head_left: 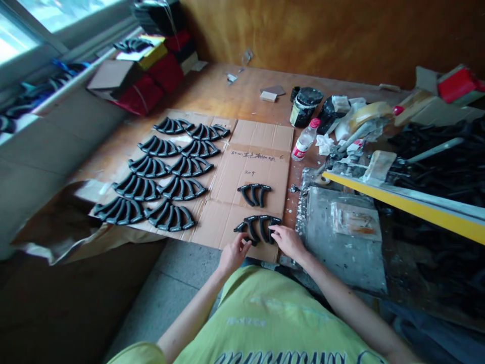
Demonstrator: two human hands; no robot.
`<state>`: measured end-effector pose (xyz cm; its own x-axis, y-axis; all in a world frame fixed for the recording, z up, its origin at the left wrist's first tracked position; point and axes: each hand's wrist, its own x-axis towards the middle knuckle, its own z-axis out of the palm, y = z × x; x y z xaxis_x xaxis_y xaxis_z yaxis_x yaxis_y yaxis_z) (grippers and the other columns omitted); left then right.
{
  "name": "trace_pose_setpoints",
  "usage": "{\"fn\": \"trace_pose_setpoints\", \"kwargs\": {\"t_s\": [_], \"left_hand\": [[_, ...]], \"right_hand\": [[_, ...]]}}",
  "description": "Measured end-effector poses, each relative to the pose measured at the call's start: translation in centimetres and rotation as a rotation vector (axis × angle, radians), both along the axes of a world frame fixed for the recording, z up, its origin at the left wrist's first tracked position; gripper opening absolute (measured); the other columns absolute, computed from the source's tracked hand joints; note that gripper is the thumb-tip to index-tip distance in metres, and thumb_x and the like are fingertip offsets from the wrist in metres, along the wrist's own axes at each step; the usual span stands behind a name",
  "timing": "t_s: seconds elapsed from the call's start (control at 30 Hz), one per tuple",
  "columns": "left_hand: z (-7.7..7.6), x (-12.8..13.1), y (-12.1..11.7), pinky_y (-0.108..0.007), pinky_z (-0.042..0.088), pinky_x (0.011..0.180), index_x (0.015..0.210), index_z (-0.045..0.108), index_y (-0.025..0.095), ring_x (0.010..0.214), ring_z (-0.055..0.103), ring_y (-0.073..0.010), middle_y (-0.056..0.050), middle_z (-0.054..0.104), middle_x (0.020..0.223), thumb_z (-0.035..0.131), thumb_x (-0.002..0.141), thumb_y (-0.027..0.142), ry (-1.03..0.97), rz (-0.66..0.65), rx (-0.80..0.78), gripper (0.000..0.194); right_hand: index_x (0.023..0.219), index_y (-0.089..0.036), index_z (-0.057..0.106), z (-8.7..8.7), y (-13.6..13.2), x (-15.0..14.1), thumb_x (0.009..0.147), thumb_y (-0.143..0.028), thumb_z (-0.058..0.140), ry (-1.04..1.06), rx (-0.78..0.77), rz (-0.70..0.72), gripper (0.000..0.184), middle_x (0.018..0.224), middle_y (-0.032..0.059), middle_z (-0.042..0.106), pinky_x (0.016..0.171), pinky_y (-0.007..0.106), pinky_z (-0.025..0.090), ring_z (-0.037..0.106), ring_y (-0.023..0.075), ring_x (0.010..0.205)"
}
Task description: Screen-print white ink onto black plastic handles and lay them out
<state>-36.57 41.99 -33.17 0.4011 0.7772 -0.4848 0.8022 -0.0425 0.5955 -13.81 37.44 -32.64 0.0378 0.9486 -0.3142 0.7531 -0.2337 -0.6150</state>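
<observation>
Head camera view looks down at a person's two bare arms reaching across a wide sheet of brown corrugated cardboard (261, 136) laid on a worn wooden workbench (212, 91). The person wears a lime-green T-shirt (265, 318).

The left hand (235, 254) and the right hand (288, 241) are both relaxed and partly open, with fingers gently curved. The left fingertips (246, 241) touch the left end of a matte black ribbed fan-shaped moulded part (257, 227), and the right fingers (273, 232) lie over its right side. Whether either hand is gripping it cannot be told.

That part sits at the near edge of the cardboard. Just above it lies a smaller black ribbed part (253, 194), below a dark handwritten note (253, 157) too small to read. To the left, ten similar black ribbed parts (182, 188) lie in two slanting columns of five.

Beyond the cardboard stand a clear plastic bottle with a red cap (305, 140) and a black tin (306, 106). To the right lie a paint-smeared grey slab (341, 237) and a long yellow-edged straightedge (417, 208).
</observation>
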Motion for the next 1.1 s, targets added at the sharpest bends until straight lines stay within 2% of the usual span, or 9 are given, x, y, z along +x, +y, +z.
{"fn": "trace_pose_setpoints", "kwargs": {"t_s": [0.1,0.23,0.33,0.5,0.63,0.73,0.83,0.93,1.1], "left_hand": [[-1.7,2.0,-2.1,-0.025,0.045,0.069,0.131,0.046,0.025,0.080,0.066,-0.0173,-0.004,0.070,0.095,0.043,0.092,0.048,0.093,0.131,0.098,0.045],[-2.6,4.3,-1.5,-0.030,0.046,0.075,0.112,0.058,0.021,0.090,0.066,-0.0224,-0.010,0.068,0.102,0.039,0.092,0.056,0.239,0.243,0.201,0.045],[-2.4,4.6,-1.0,-0.030,0.046,0.073,0.105,0.059,0.021,0.087,0.067,-0.0226,-0.010,0.067,0.097,0.034,0.093,0.057,0.315,0.223,0.266,0.046],[-2.3,5.0,-0.7,-0.030,0.045,0.067,0.113,0.057,0.021,0.082,0.067,-0.0236,-0.011,0.065,0.098,0.038,0.091,0.058,0.386,0.201,0.370,0.047],[-2.1,5.7,-0.1,-0.031,0.046,0.070,0.109,0.060,0.021,0.083,0.067,-0.0243,-0.010,0.065,0.094,0.045,0.089,0.051,0.415,0.208,0.342,0.039],[-1.5,4.6,0.7,-0.031,0.047,0.072,0.104,0.061,0.022,0.085,0.067,-0.0237,-0.009,0.065,0.093,0.047,0.087,0.048,0.403,0.190,0.336,0.034],[-0.8,2.1,2.6,-0.031,0.048,0.075,0.102,0.061,0.022,0.087,0.066,-0.0235,-0.009,0.066,0.094,0.048,0.085,0.048,0.423,0.251,0.340,0.033],[-0.2,0.2,6.4,-0.034,0.049,0.076,0.100,0.061,0.021,0.089,0.067,-0.0260,-0.011,0.068,0.096,0.045,0.086,0.051,0.467,0.334,0.313,0.037],[-0.9,1.9,12.6,-0.037,0.050,0.078,0.100,0.062,0.020,0.093,0.067,-0.0295,-0.014,0.070,0.094,0.044,0.086,0.052,0.468,0.349,0.275,0.040]], "right_hand": [[0.123,-0.021,0.063,-0.5,-0.1,-1.1,0.090,-0.027,0.053,-0.078,-0.077,0.066,0.035,0.109,0.0093,0.068,0.087,0.030,0.047,0.064,0.0209,0.098],[0.124,-0.021,0.063,-0.5,0.3,-1.3,0.089,-0.028,0.054,-0.074,-0.070,0.115,0.036,0.112,0.0083,0.067,0.089,0.028,0.046,0.063,0.0213,0.101],[0.124,-0.023,0.063,-0.4,0.2,-1.1,0.089,-0.027,0.054,-0.076,-0.059,0.123,0.037,0.112,0.0074,0.067,0.089,0.027,0.046,0.063,0.0207,0.102],[0.125,-0.024,0.062,-0.7,-0.1,-1.1,0.090,-0.027,0.052,-0.102,-0.049,0.134,0.036,0.114,0.0080,0.066,0.086,0.027,0.047,0.064,0.0205,0.100],[0.126,-0.024,0.061,-1.4,-0.3,-1.1,0.091,-0.028,0.050,-0.094,-0.024,0.140,0.036,0.112,0.0072,0.066,0.089,0.027,0.045,0.063,0.0199,0.103],[0.124,-0.025,0.062,-1.8,-0.3,-1.1,0.092,-0.028,0.050,-0.101,-0.031,0.137,0.035,0.110,0.0066,0.067,0.090,0.027,0.045,0.063,0.0196,0.102],[0.123,-0.026,0.063,-1.8,-0.3,-1.1,0.092,-0.027,0.050,-0.101,-0.040,0.133,0.033,0.109,0.0060,0.067,0.089,0.027,0.046,0.064,0.0186,0.100],[0.121,-0.027,0.064,-1.6,-0.4,-1.3,0.091,-0.026,0.051,-0.098,-0.039,0.115,0.032,0.108,0.0051,0.067,0.087,0.026,0.046,0.064,0.0178,0.099],[0.117,-0.026,0.066,-0.7,-0.1,-1.0,0.094,-0.024,0.046,-0.069,0.110,0.077,0.030,0.101,0.0048,0.067,0.085,0.026,0.048,0.064,0.0171,0.093]]}}
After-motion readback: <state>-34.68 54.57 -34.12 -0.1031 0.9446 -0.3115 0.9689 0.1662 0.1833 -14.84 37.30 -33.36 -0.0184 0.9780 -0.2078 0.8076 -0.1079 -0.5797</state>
